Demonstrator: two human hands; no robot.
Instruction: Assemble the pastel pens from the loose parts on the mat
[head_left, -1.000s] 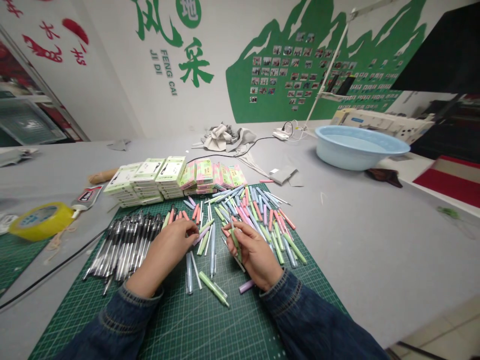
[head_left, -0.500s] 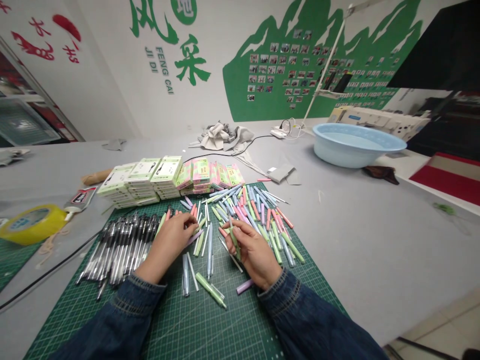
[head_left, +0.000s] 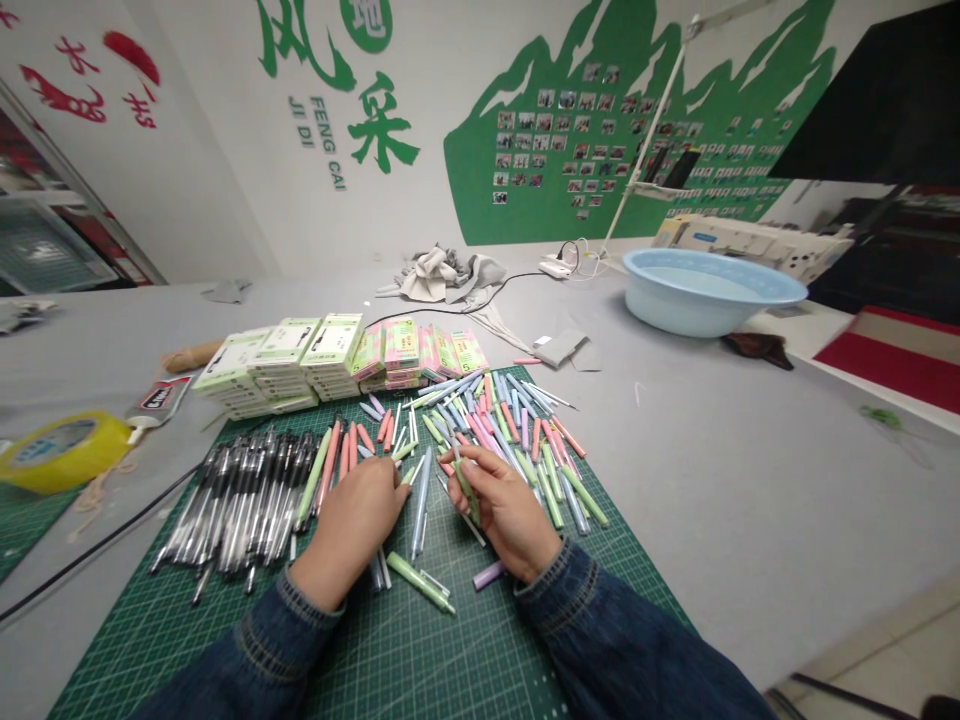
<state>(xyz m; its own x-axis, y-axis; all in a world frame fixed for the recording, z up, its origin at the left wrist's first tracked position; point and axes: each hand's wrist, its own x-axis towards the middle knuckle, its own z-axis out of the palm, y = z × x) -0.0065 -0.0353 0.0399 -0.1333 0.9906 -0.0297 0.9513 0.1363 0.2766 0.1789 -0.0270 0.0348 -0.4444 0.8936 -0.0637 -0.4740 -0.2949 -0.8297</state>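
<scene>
My left hand (head_left: 358, 520) is low over the green cutting mat (head_left: 360, 650), fingers curled together among loose pen parts. A green pen part (head_left: 406, 452) shows at its fingertips, but what the fingers grip is hidden. My right hand (head_left: 506, 505) is closed around a green pen barrel (head_left: 466, 482), held tilted between thumb and fingers. Between the hands lies a blue pen (head_left: 421, 505). A green pen (head_left: 420, 582) rests nearer to me, and a purple pen part (head_left: 488, 575) lies under my right wrist.
Black-and-clear pens (head_left: 240, 500) are heaped at the left. Many pastel pen parts (head_left: 525, 430) spread beyond my right hand. Stacked white-green boxes (head_left: 334, 350) and pink-green boxes (head_left: 402, 345) stand behind. Yellow tape (head_left: 67, 450) lies left; a blue basin (head_left: 705, 295) sits at the right.
My left hand has shifted right and toward me, uncovering green and red pen parts beside the black pens. My right hand stays almost still with the green pen barrel.
</scene>
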